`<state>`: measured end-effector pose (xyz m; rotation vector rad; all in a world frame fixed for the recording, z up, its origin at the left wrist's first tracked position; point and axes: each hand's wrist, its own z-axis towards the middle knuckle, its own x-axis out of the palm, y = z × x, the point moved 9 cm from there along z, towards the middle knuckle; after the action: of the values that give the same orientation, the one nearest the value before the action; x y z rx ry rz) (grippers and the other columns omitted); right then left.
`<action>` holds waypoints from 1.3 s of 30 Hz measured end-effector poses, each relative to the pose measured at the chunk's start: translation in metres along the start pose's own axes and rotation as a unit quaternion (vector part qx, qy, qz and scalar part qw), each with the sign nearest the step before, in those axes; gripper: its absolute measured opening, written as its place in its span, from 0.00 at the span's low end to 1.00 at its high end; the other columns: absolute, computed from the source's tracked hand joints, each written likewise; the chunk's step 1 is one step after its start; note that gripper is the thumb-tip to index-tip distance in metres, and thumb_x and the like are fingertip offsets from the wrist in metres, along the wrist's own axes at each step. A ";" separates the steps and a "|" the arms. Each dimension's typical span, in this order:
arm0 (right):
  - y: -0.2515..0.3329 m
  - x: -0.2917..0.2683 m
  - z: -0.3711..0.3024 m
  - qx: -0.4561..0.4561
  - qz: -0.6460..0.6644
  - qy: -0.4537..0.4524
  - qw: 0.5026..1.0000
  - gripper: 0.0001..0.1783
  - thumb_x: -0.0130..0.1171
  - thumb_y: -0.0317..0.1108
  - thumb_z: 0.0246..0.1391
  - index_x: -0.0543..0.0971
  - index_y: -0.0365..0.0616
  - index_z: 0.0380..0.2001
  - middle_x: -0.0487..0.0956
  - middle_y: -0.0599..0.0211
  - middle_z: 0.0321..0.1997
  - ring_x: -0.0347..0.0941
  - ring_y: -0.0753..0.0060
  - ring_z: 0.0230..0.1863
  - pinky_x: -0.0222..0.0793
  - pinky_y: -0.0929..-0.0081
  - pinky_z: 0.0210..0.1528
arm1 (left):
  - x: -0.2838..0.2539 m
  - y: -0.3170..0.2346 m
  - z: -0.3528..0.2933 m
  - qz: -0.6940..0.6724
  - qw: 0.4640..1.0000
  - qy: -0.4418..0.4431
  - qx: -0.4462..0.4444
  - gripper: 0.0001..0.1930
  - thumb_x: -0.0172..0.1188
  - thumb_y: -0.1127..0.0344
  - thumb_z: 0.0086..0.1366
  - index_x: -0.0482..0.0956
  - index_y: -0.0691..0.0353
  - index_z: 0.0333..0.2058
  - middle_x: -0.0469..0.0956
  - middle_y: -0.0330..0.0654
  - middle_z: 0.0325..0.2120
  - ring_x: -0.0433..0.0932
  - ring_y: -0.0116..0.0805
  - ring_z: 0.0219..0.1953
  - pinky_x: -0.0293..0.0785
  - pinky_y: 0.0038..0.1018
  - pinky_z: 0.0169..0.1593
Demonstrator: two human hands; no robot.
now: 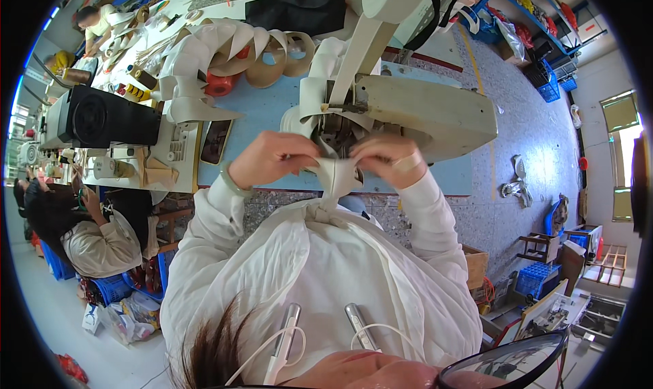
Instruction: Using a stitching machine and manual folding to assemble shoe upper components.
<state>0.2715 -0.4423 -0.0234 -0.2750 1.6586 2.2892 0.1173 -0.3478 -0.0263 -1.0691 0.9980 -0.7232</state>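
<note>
Between my two hands, in front of the sewing machine [425,113], is a small cream-white piece of leather-like material [335,178] with a seam line down its middle. My left hand [275,159] is closed, pinching the piece's left edge between thumb and fingers. On the other side, my right hand [391,159] is slightly blurred, its fingers closed on the right edge. The piece's far end reaches toward the machine's needle area [340,127]. A chain of similar white pieces [231,42] curves across the table at the far left.
A phone [215,142] lies left of my left hand on the blue tabletop [262,106]. Tape rolls [265,66], a red roll [221,84] and a black cloth [296,11] lie farther back. A black machine box [102,117] stands left. Another person [102,242] sits at left.
</note>
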 end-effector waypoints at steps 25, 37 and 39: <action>-0.103 -0.043 -0.021 -0.001 0.184 -0.342 0.921 0.13 0.60 0.27 0.52 0.76 0.42 0.43 0.76 0.65 0.42 0.72 0.71 0.44 0.69 0.72 0.48 | -0.049 -0.009 0.004 0.179 0.915 -0.356 0.057 0.12 0.61 0.72 0.57 0.77 0.63 0.41 0.75 0.39 0.35 0.71 0.25 0.27 0.67 0.18 0.32; 0.000 0.038 -0.030 -0.204 -0.250 -0.099 0.941 0.17 0.65 0.25 0.37 0.79 0.44 0.36 0.80 0.71 0.38 0.73 0.62 0.42 0.67 0.67 0.43 | 0.038 0.011 -0.039 0.197 0.943 -0.157 0.217 0.20 0.67 0.77 0.46 0.80 0.61 0.42 0.78 0.45 0.43 0.78 0.40 0.29 0.73 0.26 0.30; 0.002 0.032 -0.025 -0.200 -0.219 -0.092 0.950 0.15 0.65 0.24 0.37 0.79 0.44 0.34 0.80 0.69 0.37 0.74 0.62 0.41 0.67 0.67 0.42 | 0.033 0.004 -0.040 0.204 0.932 -0.194 0.227 0.18 0.67 0.77 0.46 0.80 0.63 0.40 0.79 0.46 0.41 0.79 0.40 0.28 0.73 0.26 0.29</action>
<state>0.2398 -0.4626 -0.0397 -0.4513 0.9171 2.1980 0.0936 -0.3896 -0.0462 -0.5399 0.6341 -0.3509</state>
